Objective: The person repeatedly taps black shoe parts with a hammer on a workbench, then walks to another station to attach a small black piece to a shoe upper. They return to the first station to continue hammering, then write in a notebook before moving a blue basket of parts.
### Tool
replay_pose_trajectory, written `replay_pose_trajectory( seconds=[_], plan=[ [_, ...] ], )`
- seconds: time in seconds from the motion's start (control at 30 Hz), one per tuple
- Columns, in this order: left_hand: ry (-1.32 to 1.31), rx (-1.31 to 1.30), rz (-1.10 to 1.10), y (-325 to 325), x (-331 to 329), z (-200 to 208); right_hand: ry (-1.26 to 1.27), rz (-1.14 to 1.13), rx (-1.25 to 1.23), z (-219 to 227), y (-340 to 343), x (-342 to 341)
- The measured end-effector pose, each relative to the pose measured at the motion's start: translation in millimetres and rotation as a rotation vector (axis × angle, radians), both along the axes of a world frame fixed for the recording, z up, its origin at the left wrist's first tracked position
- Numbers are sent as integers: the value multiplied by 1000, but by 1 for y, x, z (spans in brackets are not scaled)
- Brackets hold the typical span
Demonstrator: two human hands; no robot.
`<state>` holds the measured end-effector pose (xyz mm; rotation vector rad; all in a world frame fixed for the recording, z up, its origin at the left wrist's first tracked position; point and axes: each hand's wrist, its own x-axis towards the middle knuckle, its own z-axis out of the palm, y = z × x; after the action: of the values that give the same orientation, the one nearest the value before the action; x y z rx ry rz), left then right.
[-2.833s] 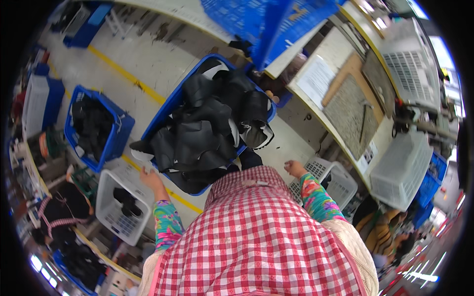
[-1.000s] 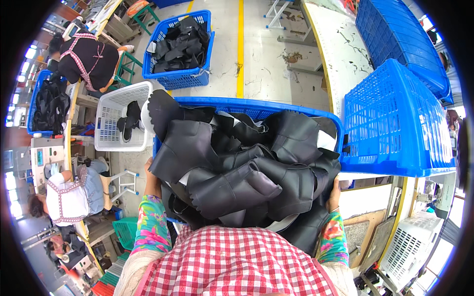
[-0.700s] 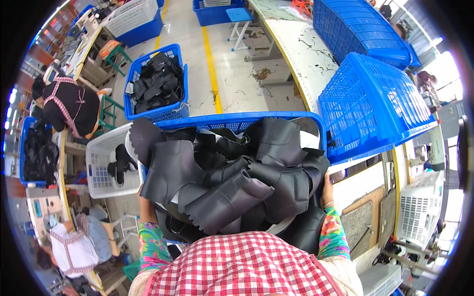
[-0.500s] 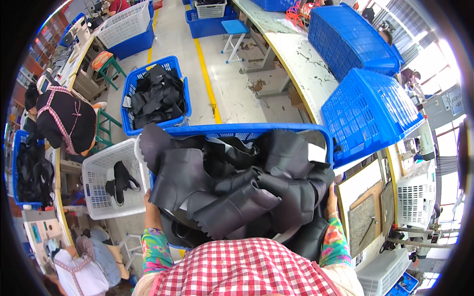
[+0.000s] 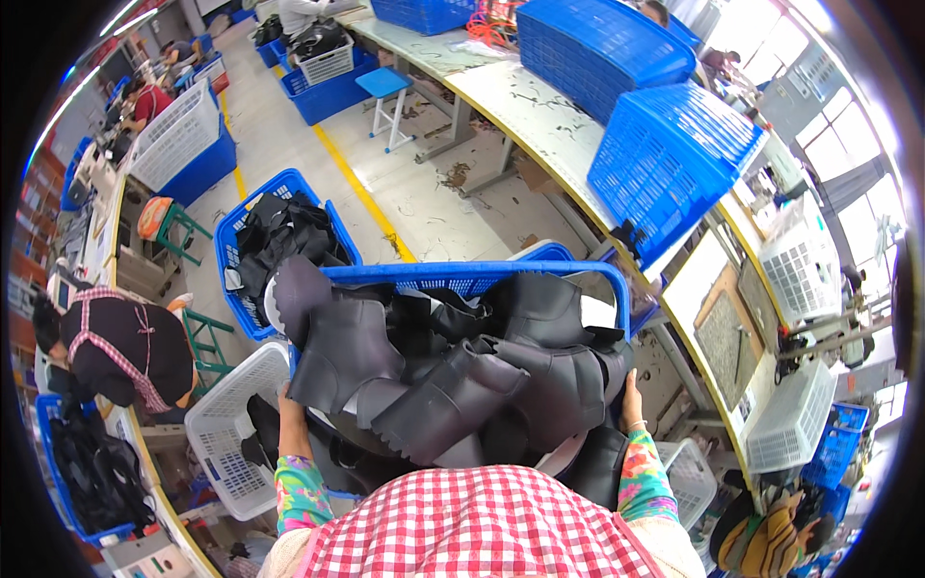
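Observation:
A large blue plastic basket (image 5: 622,297) is right in front of me, heaped with black boot uppers (image 5: 448,400). Its left side is in the grip of my left hand (image 5: 293,416), and its right side is in that of my right hand (image 5: 631,400). The fingers of both hands are partly hidden by the basket wall. The uppers overlap in a loose pile that rises above the rim, some with notched lower edges showing. My checked apron hides the basket's near edge.
Beyond it stands another blue basket (image 5: 352,258) of black pieces. A white basket (image 5: 231,424) is close on my left, beside a seated person (image 5: 125,352). A long workbench (image 5: 540,106) with tilted blue baskets (image 5: 674,159) runs along the right. A blue stool (image 5: 385,85) stands farther off.
I have turned to the right with the basket held in front of me, so the aisle and bench have swung leftward. Both hands keep their hold, and the pile lies nearly the same.

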<state>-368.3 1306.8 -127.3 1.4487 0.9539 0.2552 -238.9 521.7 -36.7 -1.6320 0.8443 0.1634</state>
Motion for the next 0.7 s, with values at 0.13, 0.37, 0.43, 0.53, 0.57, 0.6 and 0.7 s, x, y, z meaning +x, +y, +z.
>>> replay_pose_trajectory(
  seconds=[0.13,0.37,0.43,0.53,0.57,0.6,0.7],
  plan=[
    [-57,-39,-38,8,26,39,61,-78,27,-14,-3,-27],
    [-103,111,-247,29,112,44,-4,-140,-161,-23,18,-44],
    [-91,161,-314,36,143,41,51,-157,-223,-23,28,-36],
    [-57,102,-328,47,193,35,59,-232,-202,-24,51,-23],
    [-36,93,-330,51,212,31,63,-298,-131,-27,59,-18],
    [-33,81,-343,59,236,27,75,-210,-282,-26,68,-15],
    [-20,86,-426,89,319,13,38,-284,-253,-38,107,-2]
  ],
)
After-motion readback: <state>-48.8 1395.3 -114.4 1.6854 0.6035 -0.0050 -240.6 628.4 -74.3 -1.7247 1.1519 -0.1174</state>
